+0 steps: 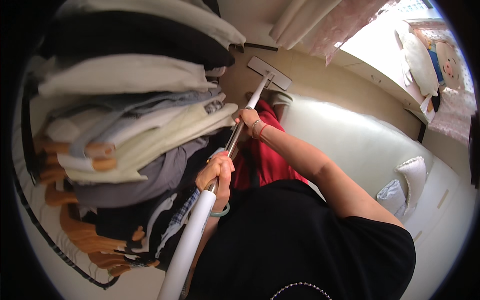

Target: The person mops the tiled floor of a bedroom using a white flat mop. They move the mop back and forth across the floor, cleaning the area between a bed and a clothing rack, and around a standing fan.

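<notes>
A flat mop slants from the lower edge up toward the far floor. Its pole point(231, 142) is metal in the middle with thick white sections at both ends. The white rectangular mop head point(257, 65) rests on the beige floor. My left hand point(216, 172), with a green bangle at its wrist, is wrapped round the metal part, just above the near white section. Farther along, my right hand point(248, 120) grips the pole near where the far white section begins; a red string and a bracelet circle that wrist. Red cloth point(260, 152) covers my legs below the hands.
A rack of hanging clothes point(150, 165) on wooden hangers point(82, 227) crowds the left side, close to the pole. On the right stands a pale-covered bed point(345, 135) with a small pillow point(412, 182). Pink curtains point(345, 22) and plush toys point(422, 57) are at the far right.
</notes>
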`<state>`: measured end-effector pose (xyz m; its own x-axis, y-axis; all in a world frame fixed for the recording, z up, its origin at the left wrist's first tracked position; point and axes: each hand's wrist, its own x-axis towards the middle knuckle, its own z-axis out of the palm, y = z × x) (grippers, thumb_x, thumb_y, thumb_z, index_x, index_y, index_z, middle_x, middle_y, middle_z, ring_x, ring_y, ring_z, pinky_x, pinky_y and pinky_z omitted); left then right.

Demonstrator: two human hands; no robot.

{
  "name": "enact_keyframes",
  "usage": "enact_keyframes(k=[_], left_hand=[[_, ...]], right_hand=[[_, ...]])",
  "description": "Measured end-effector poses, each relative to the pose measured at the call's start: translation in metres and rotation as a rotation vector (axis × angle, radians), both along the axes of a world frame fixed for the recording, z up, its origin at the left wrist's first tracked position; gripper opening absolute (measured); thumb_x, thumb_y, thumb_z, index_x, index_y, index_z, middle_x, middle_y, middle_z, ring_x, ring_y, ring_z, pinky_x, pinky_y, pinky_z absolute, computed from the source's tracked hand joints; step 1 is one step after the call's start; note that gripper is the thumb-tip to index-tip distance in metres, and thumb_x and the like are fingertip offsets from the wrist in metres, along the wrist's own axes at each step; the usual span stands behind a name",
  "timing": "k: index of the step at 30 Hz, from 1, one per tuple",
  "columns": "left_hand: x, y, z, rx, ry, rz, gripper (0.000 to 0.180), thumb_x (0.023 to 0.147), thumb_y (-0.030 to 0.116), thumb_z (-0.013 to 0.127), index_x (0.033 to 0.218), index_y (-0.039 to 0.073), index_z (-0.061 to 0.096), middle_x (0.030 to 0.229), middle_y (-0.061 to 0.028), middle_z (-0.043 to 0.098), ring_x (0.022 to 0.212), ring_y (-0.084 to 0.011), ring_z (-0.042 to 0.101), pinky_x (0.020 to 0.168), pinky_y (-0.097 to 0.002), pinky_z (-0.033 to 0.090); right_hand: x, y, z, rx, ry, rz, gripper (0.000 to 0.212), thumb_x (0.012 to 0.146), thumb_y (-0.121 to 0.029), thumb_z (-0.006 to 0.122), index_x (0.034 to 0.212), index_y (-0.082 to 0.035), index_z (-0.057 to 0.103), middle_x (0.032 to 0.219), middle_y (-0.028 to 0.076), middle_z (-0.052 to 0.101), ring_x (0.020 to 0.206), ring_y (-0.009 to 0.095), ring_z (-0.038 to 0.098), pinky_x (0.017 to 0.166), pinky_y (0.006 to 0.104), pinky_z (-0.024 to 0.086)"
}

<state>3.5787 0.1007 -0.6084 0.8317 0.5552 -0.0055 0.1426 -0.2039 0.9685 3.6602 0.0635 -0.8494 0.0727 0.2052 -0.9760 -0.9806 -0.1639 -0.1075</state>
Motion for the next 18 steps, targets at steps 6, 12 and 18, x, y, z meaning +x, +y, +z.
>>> enact_keyframes(k=[6,12,18], left_hand=[[-0.094,-0.047,-0.001,0.042,-0.004,0.084,0.022,0.078,-0.005,0.046,0.059,0.0,0.038,0.06,-0.0086,0.049,0.056,-0.0173,0.049,0.075,-0.0388,0.046],[-0.156,-0.076,0.02,0.092,0.058,0.102,0.02,0.076,-0.005,0.049,0.058,0.0,0.041,0.058,-0.0068,0.049,0.057,-0.0166,0.051,0.076,-0.0377,0.045],[-0.179,-0.083,0.037,0.024,0.073,0.176,0.02,0.08,-0.003,0.046,0.061,0.002,0.041,0.062,-0.0069,0.052,0.057,-0.016,0.051,0.079,-0.0406,0.045]], right_hand=[[-0.087,-0.019,0.004,0.049,0.029,0.138,0.004,0.076,-0.007,0.047,0.073,-0.006,0.044,0.053,0.004,0.047,0.042,0.015,0.048,0.037,0.0305,0.037],[-0.161,-0.043,0.022,0.107,0.07,0.204,0.004,0.077,-0.006,0.046,0.074,-0.007,0.043,0.055,0.002,0.045,0.042,0.015,0.048,0.037,0.0328,0.037],[-0.195,-0.05,0.018,0.172,0.105,0.258,0.006,0.076,-0.004,0.043,0.081,-0.005,0.046,0.057,0.005,0.052,0.046,0.018,0.053,0.039,0.0385,0.044]])
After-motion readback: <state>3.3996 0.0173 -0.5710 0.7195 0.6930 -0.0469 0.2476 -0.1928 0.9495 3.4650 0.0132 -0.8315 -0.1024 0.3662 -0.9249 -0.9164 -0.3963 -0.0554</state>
